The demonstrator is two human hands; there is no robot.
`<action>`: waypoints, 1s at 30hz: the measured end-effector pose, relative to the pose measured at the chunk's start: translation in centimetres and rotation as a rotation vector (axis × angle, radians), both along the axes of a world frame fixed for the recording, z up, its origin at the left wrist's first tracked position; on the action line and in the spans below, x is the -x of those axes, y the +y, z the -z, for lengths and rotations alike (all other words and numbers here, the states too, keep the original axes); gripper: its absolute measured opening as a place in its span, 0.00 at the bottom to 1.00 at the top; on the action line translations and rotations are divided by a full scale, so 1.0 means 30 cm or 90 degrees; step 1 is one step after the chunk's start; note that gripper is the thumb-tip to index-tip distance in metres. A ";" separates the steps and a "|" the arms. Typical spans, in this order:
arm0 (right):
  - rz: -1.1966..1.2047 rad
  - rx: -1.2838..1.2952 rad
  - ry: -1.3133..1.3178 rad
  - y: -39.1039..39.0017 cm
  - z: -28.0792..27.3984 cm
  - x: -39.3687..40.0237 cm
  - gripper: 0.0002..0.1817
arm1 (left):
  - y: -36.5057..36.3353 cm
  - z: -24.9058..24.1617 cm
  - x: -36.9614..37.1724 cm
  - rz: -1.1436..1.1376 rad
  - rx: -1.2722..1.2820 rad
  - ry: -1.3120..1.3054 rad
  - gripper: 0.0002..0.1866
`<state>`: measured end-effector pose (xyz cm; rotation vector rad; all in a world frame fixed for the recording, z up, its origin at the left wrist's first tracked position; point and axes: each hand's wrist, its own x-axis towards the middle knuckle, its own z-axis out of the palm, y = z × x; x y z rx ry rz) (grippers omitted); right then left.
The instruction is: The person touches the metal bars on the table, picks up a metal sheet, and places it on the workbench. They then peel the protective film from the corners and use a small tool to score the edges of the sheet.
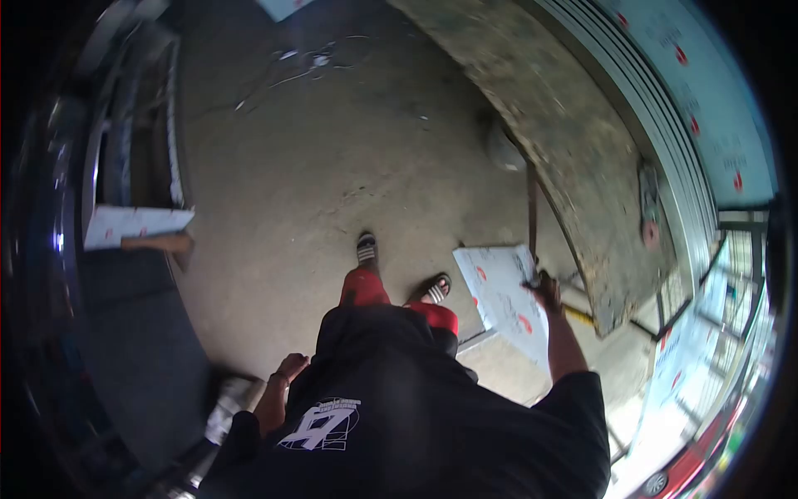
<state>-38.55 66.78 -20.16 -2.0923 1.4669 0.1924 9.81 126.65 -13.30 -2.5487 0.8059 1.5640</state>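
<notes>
At the lower left, my left hand (293,365) hangs beside my dark shirt, its fingers curled; whether anything is inside them is too small to tell. On the right, my right hand (546,293) grips the upper right edge of a pale sheet panel (501,291) with red printed marks. The panel hangs tilted next to my leg, near the end of a worn wooden workbench (573,158). Part of its lower edge is hidden behind my arm and shirt.
A metal frame (137,223) and a dark block-like surface (141,358) stand at the left. White cords (320,61) lie on the floor ahead. A tool (648,204) rests on the bench. Film-covered sheets (694,100) line the far right.
</notes>
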 end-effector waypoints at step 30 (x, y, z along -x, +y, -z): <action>-0.096 0.086 -0.162 0.424 -0.720 -1.100 0.21 | -0.397 0.322 -0.616 -0.653 0.465 -0.034 0.24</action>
